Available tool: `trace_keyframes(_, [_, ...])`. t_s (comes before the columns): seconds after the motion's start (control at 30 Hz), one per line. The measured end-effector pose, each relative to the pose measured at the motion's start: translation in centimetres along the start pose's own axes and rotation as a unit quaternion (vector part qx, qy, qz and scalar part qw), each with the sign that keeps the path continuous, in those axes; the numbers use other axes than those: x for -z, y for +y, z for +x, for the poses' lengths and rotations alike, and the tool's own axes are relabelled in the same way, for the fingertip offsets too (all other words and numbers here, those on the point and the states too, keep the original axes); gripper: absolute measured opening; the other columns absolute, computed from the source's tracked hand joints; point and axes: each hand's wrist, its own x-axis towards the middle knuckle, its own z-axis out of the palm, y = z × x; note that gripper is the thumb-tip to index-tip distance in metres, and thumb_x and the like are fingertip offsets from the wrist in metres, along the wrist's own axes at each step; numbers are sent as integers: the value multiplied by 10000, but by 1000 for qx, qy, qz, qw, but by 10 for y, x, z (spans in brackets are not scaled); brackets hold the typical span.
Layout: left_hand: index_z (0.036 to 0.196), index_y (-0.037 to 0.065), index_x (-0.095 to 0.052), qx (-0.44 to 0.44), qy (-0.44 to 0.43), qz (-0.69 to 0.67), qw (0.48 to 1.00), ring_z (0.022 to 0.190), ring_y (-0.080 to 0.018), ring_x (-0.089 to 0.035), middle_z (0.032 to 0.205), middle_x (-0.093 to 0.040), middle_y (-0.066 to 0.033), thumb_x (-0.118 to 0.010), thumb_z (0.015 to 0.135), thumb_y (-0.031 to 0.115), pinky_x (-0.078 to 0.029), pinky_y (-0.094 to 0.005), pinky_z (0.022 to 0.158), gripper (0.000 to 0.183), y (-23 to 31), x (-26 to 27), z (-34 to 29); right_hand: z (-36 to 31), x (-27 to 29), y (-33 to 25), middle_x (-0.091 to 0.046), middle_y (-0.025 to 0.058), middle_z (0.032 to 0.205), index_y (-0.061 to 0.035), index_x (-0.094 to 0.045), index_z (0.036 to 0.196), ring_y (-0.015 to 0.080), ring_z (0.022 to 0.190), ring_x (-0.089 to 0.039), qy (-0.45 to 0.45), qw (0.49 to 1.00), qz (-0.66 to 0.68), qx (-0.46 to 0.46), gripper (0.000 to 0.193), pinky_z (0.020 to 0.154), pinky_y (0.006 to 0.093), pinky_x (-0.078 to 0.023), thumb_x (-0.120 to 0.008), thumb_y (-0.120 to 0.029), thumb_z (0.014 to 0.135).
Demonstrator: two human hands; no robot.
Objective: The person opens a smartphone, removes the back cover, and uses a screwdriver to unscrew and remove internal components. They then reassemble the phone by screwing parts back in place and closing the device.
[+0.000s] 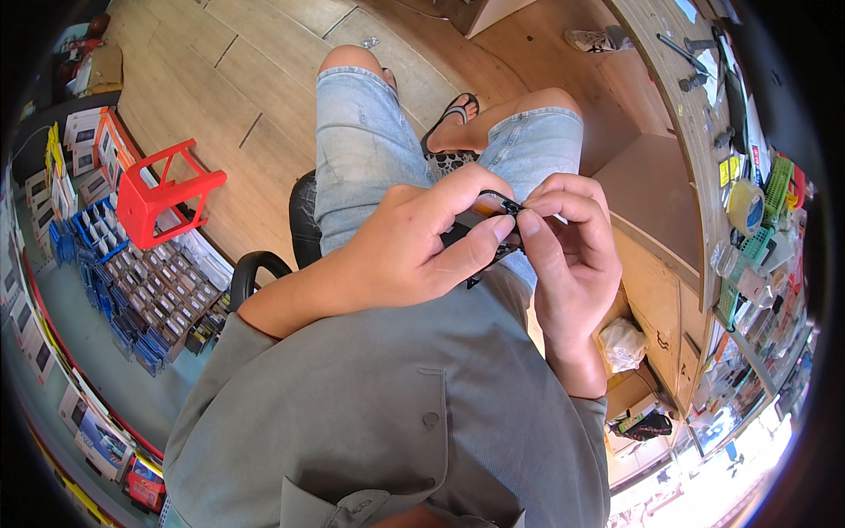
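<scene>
A small flat dark device with an orange edge (486, 220) sits above the lap, gripped in the left hand (414, 246), while the right hand (568, 242) pinches its top end with curled fingers. To the left, blue plastic compartment trays (132, 290) hold small parts beside a red plastic stool (163, 195); a cluttered wooden bench (695, 167) curves right

Boxed packages (79, 141), white and orange, flat rectangles: left edge of frame. Blue-and-white boxes (92, 436): lower left. Yellow labels (729, 169), small rectangles: right edge, on the workbench.
</scene>
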Motion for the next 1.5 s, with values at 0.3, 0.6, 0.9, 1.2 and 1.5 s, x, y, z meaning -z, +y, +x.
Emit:
trace_keyframes(0.3, [1269,2,-670,7,2,-29,1000,752,-79,-733,910,-799,-77,-689,1126,115,-555,-259,675,183,5,0,2,2,1,-2,-626,128,1293,54,-705,1187,186,1102,-717,-5,1000,-8,3,199,978,339,-617,-748,105,1000])
trace_keyframes(0.6, [1243,-20,-681,-3,11,-33,999,835,-123,-791,940,-805,-99,-689,1120,111,-594,-273,739,180,2,-1,1,3,0,3,-630,130,1286,53,-702,1173,181,1086,-713,-6,1000,-2,10,167,948,330,-619,-734,99,1017])
trace_keyframes(0.9, [1243,-22,-679,4,3,6,1000,843,-113,-781,951,-806,-98,-696,1116,108,-590,-269,747,183,3,1,2,2,-5,7,-635,140,1266,60,-696,1187,174,1047,-710,8,999,-18,44,153,894,314,-615,-745,68,1043])
trace_keyframes(1.2, [1227,0,-664,41,19,-35,998,724,-33,-605,830,-701,-17,-706,1133,157,-485,-240,646,187,1,1,1,3,-1,9,-644,141,1295,60,-727,1228,183,1090,-705,-13,998,-35,45,158,930,316,-600,-731,31,1073])
trace_keyframes(1.5, [1189,40,-656,7,55,-67,996,549,-66,-562,886,-802,-88,-762,1079,174,-412,-284,518,203,-8,-5,1,2,3,3,-636,151,1331,63,-729,1260,219,1188,-703,-17,1000,-9,13,245,1011,345,-598,-739,85,1017])
